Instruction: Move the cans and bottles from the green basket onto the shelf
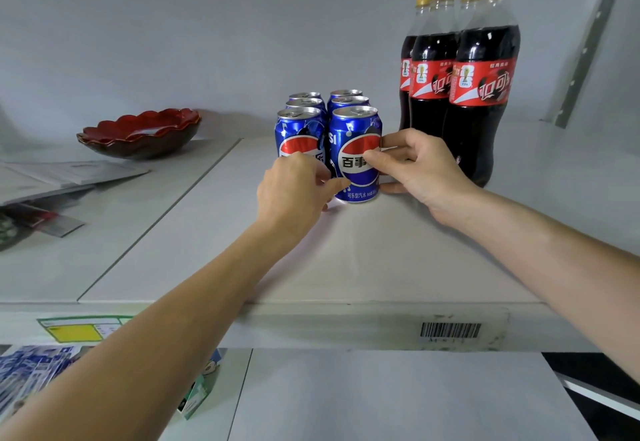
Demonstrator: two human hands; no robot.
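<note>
Shelf (398, 250) white against grey wall (207, 25), left hand (294, 188) and right hand (419, 167) pinching front can (355, 153)

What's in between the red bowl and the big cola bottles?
The blue cans stand between the red bowl and the bottles, with bare shelf beside the bowl. The head view shows it.

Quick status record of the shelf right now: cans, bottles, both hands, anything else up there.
cans: six blue cans upright on the shelf, two columns of three
bottles: four cola bottles, yellow caps, upright, right of the cans
front right can: held by both hands
left hand: thumb and fingers pinch its lower left side
right hand: fingers curled on its right side
other: red bowl far left
green basket: not in view
</note>
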